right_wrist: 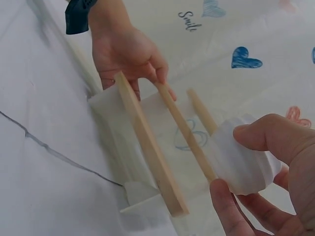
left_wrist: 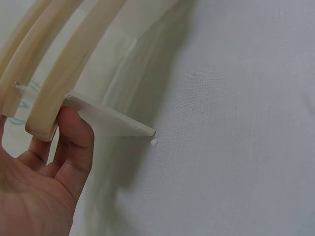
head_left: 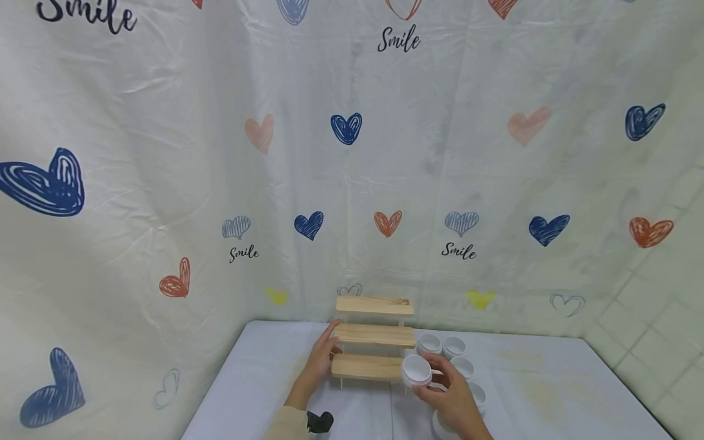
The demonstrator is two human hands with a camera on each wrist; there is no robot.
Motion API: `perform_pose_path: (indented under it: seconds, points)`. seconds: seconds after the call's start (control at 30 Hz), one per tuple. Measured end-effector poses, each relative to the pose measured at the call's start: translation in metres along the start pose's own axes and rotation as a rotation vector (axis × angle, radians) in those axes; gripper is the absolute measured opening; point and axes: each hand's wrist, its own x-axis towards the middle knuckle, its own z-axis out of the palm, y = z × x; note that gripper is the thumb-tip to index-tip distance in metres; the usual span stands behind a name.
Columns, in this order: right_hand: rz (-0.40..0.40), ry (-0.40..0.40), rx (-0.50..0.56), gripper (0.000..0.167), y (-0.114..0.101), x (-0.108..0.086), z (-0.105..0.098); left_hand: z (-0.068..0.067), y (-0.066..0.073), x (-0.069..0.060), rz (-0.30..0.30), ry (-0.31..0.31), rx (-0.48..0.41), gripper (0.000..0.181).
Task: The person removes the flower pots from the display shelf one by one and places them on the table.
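Note:
A three-tier wooden display stand (head_left: 374, 334) with pale, clear-looking side supports stands near the back of the white table. My left hand (head_left: 319, 360) grips its left side; in the left wrist view the thumb and fingers of this hand (left_wrist: 54, 172) curl round the end of a wooden shelf (left_wrist: 74, 64). My right hand (head_left: 453, 397) holds a white cup (head_left: 417, 370) in front of the lowest shelf's right end. Two handle-like loops show on the cup's right, but I cannot tell whether it is one cup or a stack. Thumb and fingers pinch the cup (right_wrist: 241, 157) in the right wrist view.
Several white cups (head_left: 454, 346) stand on the table to the stand's right, some partly hidden behind my right hand. A curtain (head_left: 407, 171) printed with hearts hangs right behind the table (head_left: 550, 391). A dark band (head_left: 320, 421) sits at my left wrist.

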Motion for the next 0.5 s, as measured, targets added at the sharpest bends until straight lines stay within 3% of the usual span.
perform_pose_path:
  seconds: [0.5]
  points:
    - [0.014, 0.015, -0.072, 0.068, 0.004, -0.01, -0.025, 0.0, 0.002, -0.002, -0.025, 0.009, 0.004, 0.053]
